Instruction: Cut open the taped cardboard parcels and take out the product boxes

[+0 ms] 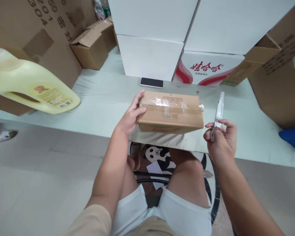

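As things stand, the work on the small brown rectangular cardboard box point(170, 119) looks to be at an early point: both top flaps lie folded down, the clear glossy tape point(159, 102) runs along the middle seam, and no slit or lifted flap can be made out, so whatever handling the top calls for seems wholly left. The box rests on the table covered in pale green cloth point(100, 98), close to its front edge, long side toward the person. The left hand point(131, 114) grasps its left end, thumb laid over the top; the right hand point(222, 139) pinches a slim white and grey handheld tool point(219, 113) between thumb and fingers, tip pointing away from the body — it resembles a box cutter, but blur hides whether a blade is out. Tool and box are apart, the tool just beyond the box's right end. The box itself looks whole and square-cornered, with faint brownish print on both flaps and the tape wrinkled and shiny, a bit of it folding over at the right end — what lies inside is hidden.
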